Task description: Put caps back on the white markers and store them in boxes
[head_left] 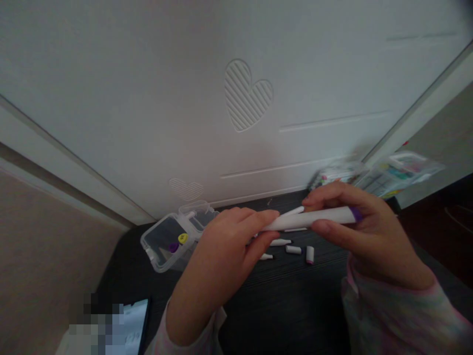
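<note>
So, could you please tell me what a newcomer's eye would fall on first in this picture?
Most likely the white marker with its purple end, held between the left hand and the right hand, right of centre. Above it, a large striped heart stands out on the pale panel. At left, a clear plastic case on the dark table shows bright yellow and purple spots.

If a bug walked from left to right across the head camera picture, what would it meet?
Lit screen → clear box → left hand → purple-tipped cap → pink-rimmed cap → right hand. The white marker reaches across both hands, so it gets no spot.
</note>
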A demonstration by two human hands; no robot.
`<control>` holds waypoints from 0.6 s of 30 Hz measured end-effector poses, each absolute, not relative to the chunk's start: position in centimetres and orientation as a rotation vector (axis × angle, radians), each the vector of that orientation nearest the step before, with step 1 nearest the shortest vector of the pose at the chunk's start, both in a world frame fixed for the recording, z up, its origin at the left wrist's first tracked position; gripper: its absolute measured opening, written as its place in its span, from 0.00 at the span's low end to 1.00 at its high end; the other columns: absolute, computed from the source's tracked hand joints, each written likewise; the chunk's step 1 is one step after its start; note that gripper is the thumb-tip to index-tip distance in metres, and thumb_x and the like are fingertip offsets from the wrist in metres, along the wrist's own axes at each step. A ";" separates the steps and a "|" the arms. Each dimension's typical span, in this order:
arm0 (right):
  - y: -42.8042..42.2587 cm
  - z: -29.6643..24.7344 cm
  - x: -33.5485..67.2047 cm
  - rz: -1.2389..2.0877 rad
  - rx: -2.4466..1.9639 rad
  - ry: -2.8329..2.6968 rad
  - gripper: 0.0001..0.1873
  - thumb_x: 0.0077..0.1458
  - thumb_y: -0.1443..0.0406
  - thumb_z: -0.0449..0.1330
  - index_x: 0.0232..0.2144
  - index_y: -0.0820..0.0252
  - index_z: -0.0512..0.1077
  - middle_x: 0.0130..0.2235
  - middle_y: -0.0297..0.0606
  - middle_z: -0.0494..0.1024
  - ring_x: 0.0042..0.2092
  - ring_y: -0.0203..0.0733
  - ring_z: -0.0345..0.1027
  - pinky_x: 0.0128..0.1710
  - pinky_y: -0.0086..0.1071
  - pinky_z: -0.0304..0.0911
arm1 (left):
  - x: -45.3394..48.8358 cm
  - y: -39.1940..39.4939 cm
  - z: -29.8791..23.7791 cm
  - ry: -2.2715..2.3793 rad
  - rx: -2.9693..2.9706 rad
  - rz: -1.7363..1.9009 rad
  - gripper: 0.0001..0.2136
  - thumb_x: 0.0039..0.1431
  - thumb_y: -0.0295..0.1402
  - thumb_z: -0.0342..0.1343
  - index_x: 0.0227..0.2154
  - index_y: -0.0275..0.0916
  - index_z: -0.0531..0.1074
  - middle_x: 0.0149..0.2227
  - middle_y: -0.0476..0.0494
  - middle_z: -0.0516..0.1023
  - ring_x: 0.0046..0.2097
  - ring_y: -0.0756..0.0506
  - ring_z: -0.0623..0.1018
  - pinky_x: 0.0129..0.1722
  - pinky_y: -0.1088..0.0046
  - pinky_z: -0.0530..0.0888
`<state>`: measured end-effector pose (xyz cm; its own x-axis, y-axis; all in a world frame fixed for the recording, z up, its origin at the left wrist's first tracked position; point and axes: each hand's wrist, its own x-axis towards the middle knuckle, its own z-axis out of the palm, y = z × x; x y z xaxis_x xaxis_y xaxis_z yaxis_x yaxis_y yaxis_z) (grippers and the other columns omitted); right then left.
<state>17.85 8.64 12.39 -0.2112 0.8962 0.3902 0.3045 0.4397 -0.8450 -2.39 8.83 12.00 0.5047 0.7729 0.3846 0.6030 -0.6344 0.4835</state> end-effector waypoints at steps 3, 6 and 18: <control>8.5 12.5 17.3 0.764 -0.947 -1.782 0.07 0.47 0.63 0.63 0.31 0.52 0.70 0.28 0.32 0.73 0.27 0.34 0.67 0.24 0.26 0.62 | -2.3 9.2 11.6 1.185 2.455 0.855 0.10 0.57 0.33 0.50 0.42 0.42 0.70 0.40 0.46 0.76 0.43 0.46 0.73 0.42 0.68 0.68; 8.3 12.6 16.8 0.777 -0.893 -1.821 0.07 0.47 0.64 0.63 0.31 0.54 0.69 0.29 0.32 0.73 0.26 0.33 0.66 0.24 0.26 0.61 | -1.9 9.4 11.4 1.138 2.419 0.852 0.08 0.56 0.31 0.51 0.40 0.41 0.70 0.40 0.46 0.75 0.43 0.46 0.73 0.43 0.68 0.68; 7.7 12.1 16.3 0.733 -0.819 -1.932 0.08 0.51 0.66 0.60 0.35 0.56 0.67 0.29 0.32 0.70 0.30 0.33 0.64 0.29 0.26 0.61 | -1.3 8.0 12.3 1.014 2.382 0.897 0.06 0.55 0.29 0.53 0.37 0.41 0.68 0.35 0.48 0.74 0.38 0.48 0.73 0.39 0.72 0.69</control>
